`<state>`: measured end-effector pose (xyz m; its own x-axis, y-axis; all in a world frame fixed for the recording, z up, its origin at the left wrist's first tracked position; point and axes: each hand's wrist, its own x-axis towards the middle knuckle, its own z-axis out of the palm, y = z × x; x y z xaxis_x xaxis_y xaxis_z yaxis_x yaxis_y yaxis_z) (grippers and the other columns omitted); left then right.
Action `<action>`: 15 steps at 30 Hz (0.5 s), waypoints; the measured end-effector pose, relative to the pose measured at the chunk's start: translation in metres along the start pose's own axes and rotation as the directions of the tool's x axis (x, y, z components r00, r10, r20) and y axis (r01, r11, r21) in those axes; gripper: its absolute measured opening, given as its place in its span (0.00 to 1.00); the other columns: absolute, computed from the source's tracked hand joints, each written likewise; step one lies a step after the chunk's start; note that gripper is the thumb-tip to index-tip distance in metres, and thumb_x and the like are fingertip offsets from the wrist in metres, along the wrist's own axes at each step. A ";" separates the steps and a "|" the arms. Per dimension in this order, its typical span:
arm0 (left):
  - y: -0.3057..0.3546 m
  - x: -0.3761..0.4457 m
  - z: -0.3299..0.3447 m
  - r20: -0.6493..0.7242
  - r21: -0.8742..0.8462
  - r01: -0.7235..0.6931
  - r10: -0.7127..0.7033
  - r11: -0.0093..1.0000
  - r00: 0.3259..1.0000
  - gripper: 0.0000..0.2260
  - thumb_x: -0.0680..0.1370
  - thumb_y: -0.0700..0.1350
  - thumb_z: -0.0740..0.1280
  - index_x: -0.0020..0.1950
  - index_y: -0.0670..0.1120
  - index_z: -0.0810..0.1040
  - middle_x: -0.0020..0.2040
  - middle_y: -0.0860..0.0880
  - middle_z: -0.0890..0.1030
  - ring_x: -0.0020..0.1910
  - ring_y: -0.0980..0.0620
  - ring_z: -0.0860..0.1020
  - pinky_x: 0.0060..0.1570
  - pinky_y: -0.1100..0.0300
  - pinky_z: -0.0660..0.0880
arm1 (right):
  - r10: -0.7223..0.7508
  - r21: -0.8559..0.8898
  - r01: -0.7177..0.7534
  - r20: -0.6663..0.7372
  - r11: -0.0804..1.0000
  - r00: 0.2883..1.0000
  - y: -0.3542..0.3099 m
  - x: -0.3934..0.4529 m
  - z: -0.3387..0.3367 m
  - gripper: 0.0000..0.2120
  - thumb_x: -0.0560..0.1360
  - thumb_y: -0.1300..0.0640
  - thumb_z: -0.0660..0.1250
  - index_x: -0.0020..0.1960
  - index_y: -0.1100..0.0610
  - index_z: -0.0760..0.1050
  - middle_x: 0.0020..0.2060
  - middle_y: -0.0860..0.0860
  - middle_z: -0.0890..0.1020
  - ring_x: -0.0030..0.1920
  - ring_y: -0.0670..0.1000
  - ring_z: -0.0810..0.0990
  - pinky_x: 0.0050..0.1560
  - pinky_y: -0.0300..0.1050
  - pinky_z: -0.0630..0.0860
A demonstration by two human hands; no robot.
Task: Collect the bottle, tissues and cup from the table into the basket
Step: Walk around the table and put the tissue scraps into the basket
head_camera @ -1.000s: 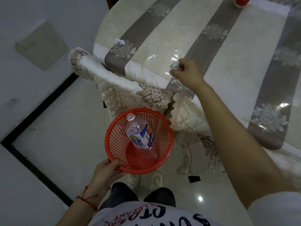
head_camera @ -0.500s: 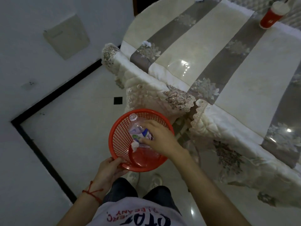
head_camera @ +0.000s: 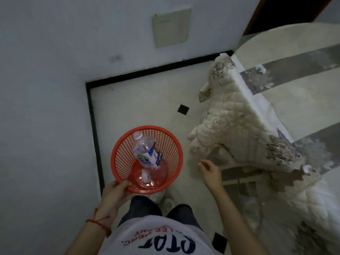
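My left hand [head_camera: 116, 192] grips the near rim of the red mesh basket [head_camera: 173, 153], held above the floor. Inside it a clear plastic bottle [head_camera: 147, 153] with a white, blue and green label leans against the wall, and a crumpled white tissue [head_camera: 145, 176] lies on the bottom. My right hand [head_camera: 209, 172] hangs to the right of the basket, fingers loosely apart and holding nothing. Another white tissue [head_camera: 261, 68] lies on the table [head_camera: 294, 92] near its far left corner. The cup is out of view.
The table on the right wears a quilted cream cloth with grey floral stripes that hangs over its edge [head_camera: 230, 126]. A white wall [head_camera: 46, 89] with a black floor border [head_camera: 93, 126] closes the left. A dark doorway [head_camera: 287, 11] shows at top right.
My right hand carried a tissue from the table to the basket, dropped it inside, and has pulled out to the right, empty. The view has swung left, away from the table.
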<state>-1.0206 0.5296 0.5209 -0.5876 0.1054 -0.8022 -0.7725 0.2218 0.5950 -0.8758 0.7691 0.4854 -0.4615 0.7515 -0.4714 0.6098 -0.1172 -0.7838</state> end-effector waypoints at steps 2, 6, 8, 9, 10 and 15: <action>0.001 0.004 -0.019 -0.055 -0.054 -0.012 0.009 0.998 0.998 0.03 0.72 0.36 0.68 0.45 0.41 0.79 0.34 0.48 0.85 0.34 0.51 0.83 0.34 0.60 0.80 | 0.130 -0.114 -0.118 0.105 0.987 0.986 0.021 0.008 0.014 0.12 0.76 0.65 0.63 0.55 0.71 0.77 0.52 0.65 0.82 0.48 0.55 0.79 0.45 0.38 0.69; 0.010 0.017 -0.051 -0.163 -0.184 -0.033 0.002 0.982 0.987 0.03 0.72 0.36 0.68 0.45 0.42 0.79 0.35 0.47 0.85 0.36 0.51 0.83 0.28 0.63 0.78 | 0.271 -0.278 -0.213 0.188 0.937 0.944 0.041 0.026 0.033 0.10 0.75 0.64 0.62 0.41 0.68 0.80 0.40 0.67 0.81 0.45 0.63 0.80 0.51 0.54 0.76; 0.020 0.030 -0.061 -0.207 -0.226 -0.025 -0.023 0.974 0.978 0.03 0.73 0.36 0.67 0.45 0.41 0.78 0.40 0.44 0.84 0.40 0.49 0.82 0.28 0.63 0.78 | 0.323 -0.334 -0.244 0.206 0.910 0.924 0.043 0.041 0.039 0.17 0.75 0.64 0.61 0.28 0.58 0.72 0.31 0.58 0.75 0.41 0.56 0.74 0.46 0.49 0.73; 0.027 0.039 -0.065 -0.220 -0.245 -0.020 -0.035 0.969 0.975 0.03 0.73 0.36 0.66 0.46 0.41 0.78 0.42 0.43 0.83 0.41 0.49 0.81 0.28 0.63 0.78 | 0.355 -0.364 -0.263 0.215 0.894 0.910 0.040 0.048 0.043 0.18 0.75 0.63 0.61 0.27 0.56 0.70 0.32 0.56 0.74 0.41 0.55 0.72 0.44 0.46 0.70; 0.034 0.048 -0.068 -0.229 -0.264 -0.019 -0.043 0.964 0.973 0.04 0.73 0.36 0.66 0.46 0.41 0.78 0.43 0.43 0.82 0.42 0.48 0.80 0.28 0.63 0.78 | 0.395 -0.399 -0.289 0.215 0.870 0.893 0.037 0.057 0.047 0.17 0.76 0.63 0.60 0.28 0.58 0.72 0.34 0.57 0.74 0.41 0.54 0.72 0.43 0.44 0.68; 0.083 0.101 -0.076 -0.258 -0.298 -0.013 -0.068 0.955 0.964 0.04 0.73 0.36 0.66 0.46 0.42 0.78 0.45 0.43 0.82 0.43 0.48 0.80 0.28 0.63 0.78 | 0.455 -0.414 -0.341 0.217 0.844 0.864 -0.002 0.114 0.080 0.15 0.76 0.64 0.59 0.46 0.77 0.75 0.38 0.60 0.75 0.34 0.51 0.68 0.29 0.39 0.66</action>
<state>-1.1625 0.4848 0.4925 -0.5760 -0.1636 -0.8009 -0.8017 -0.0784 0.5926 -0.9814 0.8033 0.4007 -0.2612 0.4546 -0.8515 0.9387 -0.0861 -0.3339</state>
